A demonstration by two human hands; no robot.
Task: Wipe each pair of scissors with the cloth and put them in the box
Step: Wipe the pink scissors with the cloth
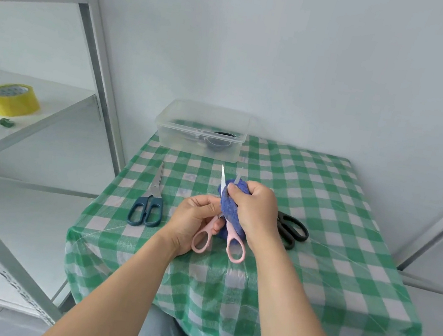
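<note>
Status, frame centre: left hand (194, 219) pinches the pink scissors (233, 240) just above the handle loops. Right hand (254, 208) is clenched on the blue cloth (229, 207), bunched around the blades. The blades are spread and both tips poke out above the cloth, pointing toward the box (162, 128) at upper centre. The pair is held up off the surface (338, 216), not in the box yet.

Risks as I read them:
- Cut: right fingers curl over the cloth right beside bare edges. A stroke toward the tips where the cloth sits thin puts skin on steel.
- Snag: open blades can catch the cloth (looks fuzzy) and yank the pair out of the left pinch, which looks light.
- Pinch: if the left hand squeezes the loops together, the blades close on cloth or a finger.
- Drop: the loops hang free below the hands, so a slip lands the pair near the front edge of the surface or off it.
- Knock: the black scissors (293, 229) lie centre right, partly hidden behind the right wrist, so an elbow swing could shove them. The teal scissors (150, 202) lie centre left, well clear.
- Box already holds something dark (cannot tell what through the plastic). Going in tips-first risks jamming against it.
</note>
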